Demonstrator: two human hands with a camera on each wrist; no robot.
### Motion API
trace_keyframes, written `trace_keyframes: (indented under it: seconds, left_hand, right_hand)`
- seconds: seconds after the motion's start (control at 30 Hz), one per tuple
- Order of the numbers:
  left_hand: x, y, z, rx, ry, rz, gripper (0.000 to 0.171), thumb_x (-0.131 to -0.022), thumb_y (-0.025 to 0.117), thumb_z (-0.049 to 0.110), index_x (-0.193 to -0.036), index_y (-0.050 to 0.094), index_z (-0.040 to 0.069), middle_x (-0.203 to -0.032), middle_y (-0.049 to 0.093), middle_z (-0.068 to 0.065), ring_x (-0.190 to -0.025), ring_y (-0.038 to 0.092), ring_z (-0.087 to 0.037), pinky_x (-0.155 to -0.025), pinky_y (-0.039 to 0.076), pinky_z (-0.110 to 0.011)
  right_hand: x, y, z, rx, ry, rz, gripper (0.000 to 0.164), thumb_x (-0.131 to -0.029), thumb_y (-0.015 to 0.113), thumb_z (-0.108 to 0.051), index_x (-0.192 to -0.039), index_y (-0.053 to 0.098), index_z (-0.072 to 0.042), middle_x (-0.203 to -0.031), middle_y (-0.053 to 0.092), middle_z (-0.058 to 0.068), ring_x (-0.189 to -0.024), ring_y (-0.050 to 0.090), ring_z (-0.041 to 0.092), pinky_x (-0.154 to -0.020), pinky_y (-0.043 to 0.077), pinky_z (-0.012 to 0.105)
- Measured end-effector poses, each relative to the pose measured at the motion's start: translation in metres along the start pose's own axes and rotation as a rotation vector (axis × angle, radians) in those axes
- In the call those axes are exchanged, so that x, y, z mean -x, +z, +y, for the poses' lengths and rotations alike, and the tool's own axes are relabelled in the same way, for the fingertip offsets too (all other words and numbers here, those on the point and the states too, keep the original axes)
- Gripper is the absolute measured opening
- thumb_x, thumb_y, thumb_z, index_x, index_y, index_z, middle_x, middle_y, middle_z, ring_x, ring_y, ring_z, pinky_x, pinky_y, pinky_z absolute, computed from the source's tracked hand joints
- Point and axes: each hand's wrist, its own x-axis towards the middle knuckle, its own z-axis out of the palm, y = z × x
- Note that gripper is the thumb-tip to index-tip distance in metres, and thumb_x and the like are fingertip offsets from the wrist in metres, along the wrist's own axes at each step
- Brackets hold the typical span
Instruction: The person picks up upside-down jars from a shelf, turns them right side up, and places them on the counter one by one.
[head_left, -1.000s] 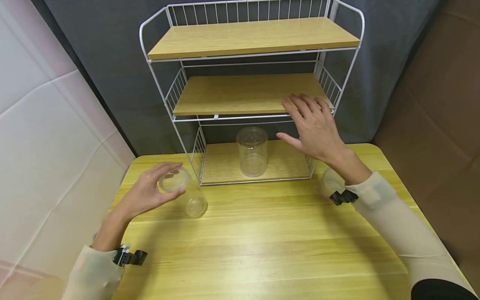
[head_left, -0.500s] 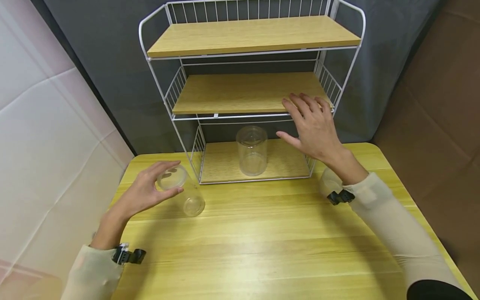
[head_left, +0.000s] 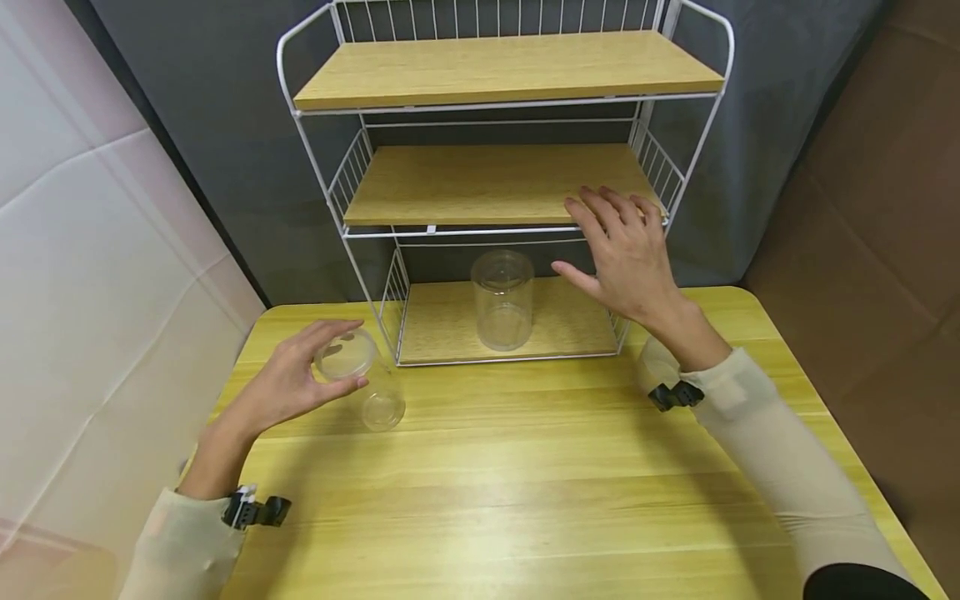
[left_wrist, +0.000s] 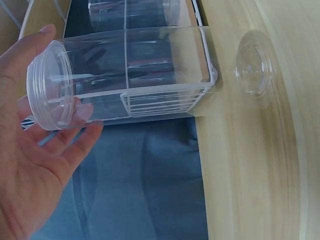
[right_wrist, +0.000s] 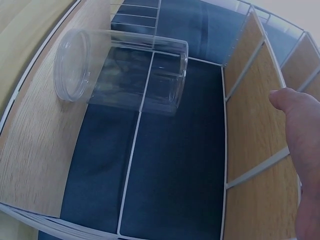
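In the head view my left hand (head_left: 296, 379) holds a tall clear plastic jar (head_left: 382, 408) around its top, thumb on the near side and fingers on the far side. The jar stands on the table left of the rack. The left wrist view shows its ridged rim (left_wrist: 50, 85) between thumb and fingers. My right hand (head_left: 626, 258) is spread at the right front of the middle shelf (head_left: 487, 183), fingers over the board's edge and thumb pointing left. A second clear jar (head_left: 502, 308) stands upright on the bottom shelf (head_left: 435, 333), also seen in the right wrist view.
The white wire rack (head_left: 318, 171) has three wooden boards, with the top shelf (head_left: 502, 67) above the others. Another clear container (head_left: 655, 362) is partly hidden behind the right forearm on the table (head_left: 487, 467). A brown panel (head_left: 862, 225) stands at the right, a white sheet (head_left: 112, 275) at the left.
The head view has shifted slightly. My left hand stays around the jar's top, and the jar's base has moved slightly left in view. My right hand keeps its place on the shelf.
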Motion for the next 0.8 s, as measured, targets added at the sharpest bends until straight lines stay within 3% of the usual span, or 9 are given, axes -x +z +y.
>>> trace_keyframes:
  seconds: [0.13, 0.23, 0.33, 0.4, 0.63, 0.8]
  left_hand:
    - [-0.001, -0.002, 0.003, -0.011, 0.018, 0.043, 0.084, -0.075, 0.097, 0.017, -0.148, 0.059, 0.005, -0.142, 0.064, -0.02, -0.128, 0.062, -0.044, -0.1, 0.052, -0.062]
    - [-0.003, -0.003, 0.006, -0.013, 0.043, 0.095, 0.087, -0.072, 0.099, 0.015, -0.149, 0.06, 0.007, -0.142, 0.065, -0.018, -0.13, 0.061, -0.042, -0.109, 0.05, -0.041]
    - [-0.005, -0.005, 0.012, -0.006, 0.072, 0.138, 0.091, -0.069, 0.099, 0.011, -0.15, 0.059, 0.01, -0.144, 0.064, -0.017, -0.132, 0.06, -0.042, -0.113, 0.04, -0.02]
    - [-0.007, -0.005, 0.016, 0.0, 0.1, 0.167, 0.093, -0.067, 0.099, 0.008, -0.151, 0.058, 0.01, -0.144, 0.063, -0.017, -0.133, 0.059, -0.042, -0.113, 0.035, -0.014]
    - [-0.017, -0.006, 0.036, 0.026, 0.214, 0.231, 0.094, -0.064, 0.097, 0.003, -0.149, 0.059, 0.006, -0.144, 0.062, -0.018, -0.131, 0.059, -0.039, -0.116, 0.035, -0.015]
    - [-0.027, 0.0, 0.047, 0.057, 0.258, 0.23, 0.09, -0.067, 0.096, 0.005, -0.149, 0.058, 0.004, -0.144, 0.061, -0.018, -0.132, 0.059, -0.037, -0.116, 0.036, -0.017]
  right_hand:
    - [0.0, 0.0, 0.0, 0.0, -0.002, 0.005, 0.077, -0.093, 0.072, -0.057, -0.149, 0.054, -0.008, -0.151, 0.057, 0.019, -0.139, 0.051, 0.043, -0.111, 0.035, 0.066]
    - [0.0, 0.0, 0.0, 0.002, -0.004, 0.004, 0.078, -0.093, 0.072, -0.058, -0.149, 0.054, -0.008, -0.152, 0.057, 0.02, -0.139, 0.051, 0.044, -0.111, 0.034, 0.067]
    - [0.001, 0.001, 0.0, 0.001, -0.003, 0.006, 0.078, -0.093, 0.071, -0.059, -0.149, 0.054, -0.007, -0.152, 0.057, 0.02, -0.139, 0.051, 0.044, -0.111, 0.034, 0.067]
    - [0.001, 0.001, 0.0, -0.002, -0.001, 0.004, 0.077, -0.094, 0.068, -0.059, -0.15, 0.054, -0.008, -0.152, 0.057, 0.019, -0.139, 0.051, 0.043, -0.112, 0.034, 0.066]
    - [0.001, 0.002, 0.0, -0.009, 0.007, 0.006, 0.074, -0.095, 0.068, -0.054, -0.15, 0.054, -0.008, -0.152, 0.056, 0.019, -0.139, 0.051, 0.043, -0.112, 0.034, 0.066]
    - [0.001, 0.001, -0.001, 0.002, 0.002, -0.002, 0.071, -0.099, 0.06, -0.056, -0.151, 0.053, -0.007, -0.152, 0.056, 0.02, -0.139, 0.05, 0.044, -0.111, 0.034, 0.068]
